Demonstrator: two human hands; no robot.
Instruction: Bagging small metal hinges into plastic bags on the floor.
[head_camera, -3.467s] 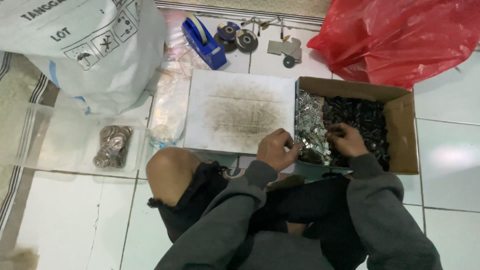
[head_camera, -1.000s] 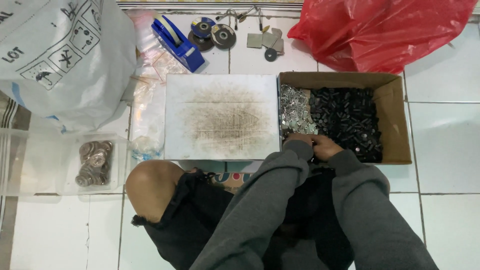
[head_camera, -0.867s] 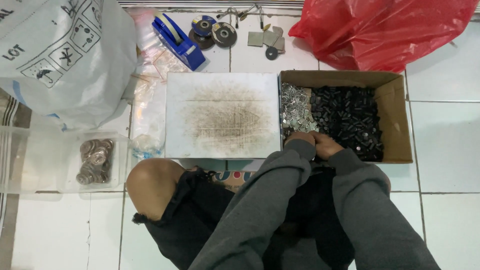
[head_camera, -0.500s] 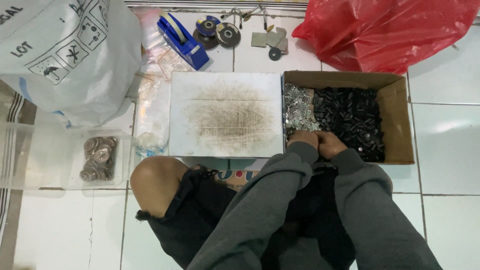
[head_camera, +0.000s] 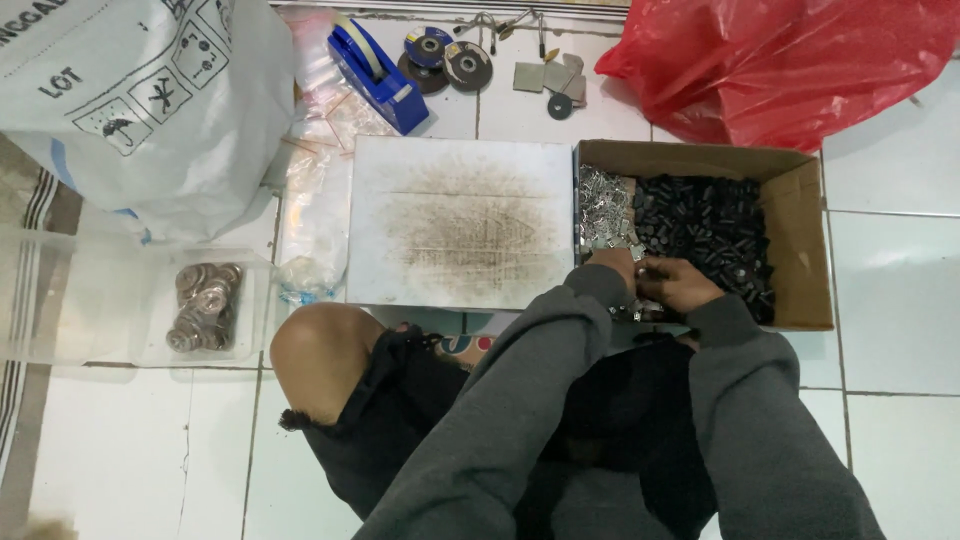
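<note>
metal clips (head_camera: 606, 215) could spill among black parts (head_camera: 705, 235); your left hand (head_camera: 612, 268) and right hand (head_camera: 678, 285) meet, fingers' grip unclear.

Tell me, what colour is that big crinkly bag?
Bright red bag, clearest in the head view.

Fingertips of both hands hidden among parts; red bag (head_camera: 800, 60) cut off.

white tiled floor (head_camera: 900, 300): cardboard box (head_camera: 800, 250), stained white board (head_camera: 465, 220), clear tray (head_camera: 90, 300), white sack (head_camera: 130, 100), red bag (head_camera: 790, 60), blue tape dispenser (head_camera: 375, 70), grinding discs (head_camera: 445, 60).
</note>
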